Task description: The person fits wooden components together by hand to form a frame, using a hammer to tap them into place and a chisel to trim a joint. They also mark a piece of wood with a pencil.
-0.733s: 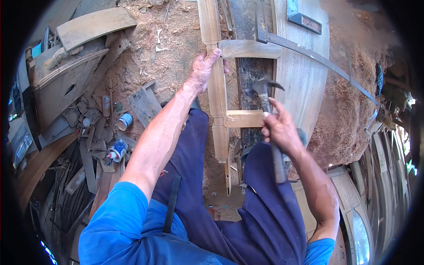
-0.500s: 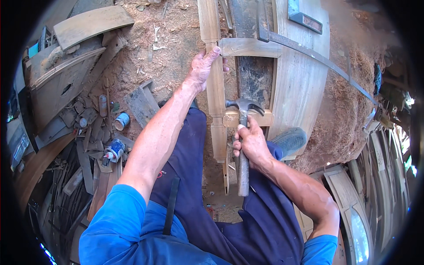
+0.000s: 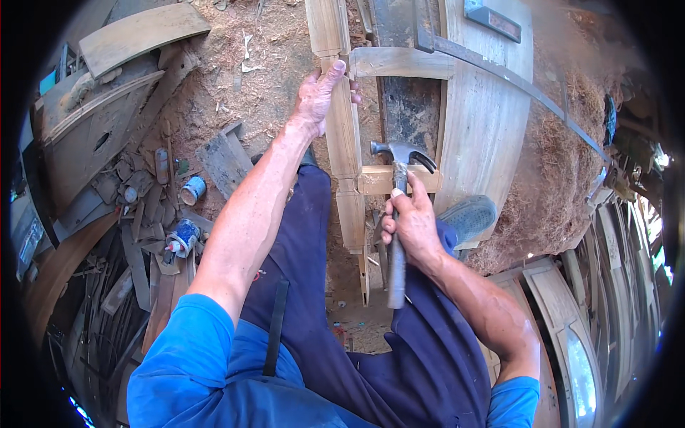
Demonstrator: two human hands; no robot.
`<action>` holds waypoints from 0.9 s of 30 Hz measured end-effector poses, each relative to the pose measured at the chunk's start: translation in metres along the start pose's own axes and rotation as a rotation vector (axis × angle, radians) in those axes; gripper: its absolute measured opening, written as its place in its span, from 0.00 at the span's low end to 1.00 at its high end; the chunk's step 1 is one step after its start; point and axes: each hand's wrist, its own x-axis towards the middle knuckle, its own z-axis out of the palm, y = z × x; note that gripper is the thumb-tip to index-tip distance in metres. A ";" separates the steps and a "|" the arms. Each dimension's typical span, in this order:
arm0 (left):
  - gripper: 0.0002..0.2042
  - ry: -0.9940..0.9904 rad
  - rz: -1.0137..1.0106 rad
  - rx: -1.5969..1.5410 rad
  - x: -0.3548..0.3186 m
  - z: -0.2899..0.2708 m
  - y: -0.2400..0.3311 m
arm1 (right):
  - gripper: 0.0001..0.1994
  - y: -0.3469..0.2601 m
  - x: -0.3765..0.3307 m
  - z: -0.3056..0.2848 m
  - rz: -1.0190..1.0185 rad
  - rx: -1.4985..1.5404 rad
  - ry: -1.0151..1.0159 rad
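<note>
While the left hand point(image 3: 317, 96) stays pressed flat on the upright wooden post point(image 3: 342, 135), fingers together at twelve o'clock, the right hand point(image 3: 408, 225) has brought the claw hammer point(image 3: 397, 214) down onto the short crosspiece point(image 3: 378, 180); fingers clamped round the handle, head just above them, so the joint looks driven tighter.

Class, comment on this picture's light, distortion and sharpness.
Head view: hard sunlight on the sawdust-strewn ground and both forearms; black fisheye rim, straight edges bending toward it; right side washed out by glare; left hand, right hand and hammer sharp.
</note>
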 end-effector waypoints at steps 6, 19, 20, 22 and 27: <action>0.32 0.106 0.013 0.040 -0.006 -0.008 0.001 | 0.32 -0.001 0.004 -0.001 -0.014 -0.130 -0.013; 0.32 0.241 0.059 0.088 -0.019 -0.046 0.031 | 0.40 -0.036 -0.024 -0.022 -0.131 -0.297 -0.099; 0.32 0.246 0.071 0.114 -0.022 -0.055 0.039 | 0.41 -0.050 -0.031 -0.025 -0.153 -0.436 -0.027; 0.34 0.306 0.039 0.164 -0.026 -0.070 0.063 | 0.42 -0.062 -0.028 -0.049 -0.226 -0.501 0.016; 0.33 0.059 -0.011 0.161 -0.029 -0.051 0.123 | 0.37 -0.081 -0.012 -0.124 -0.438 -0.795 0.241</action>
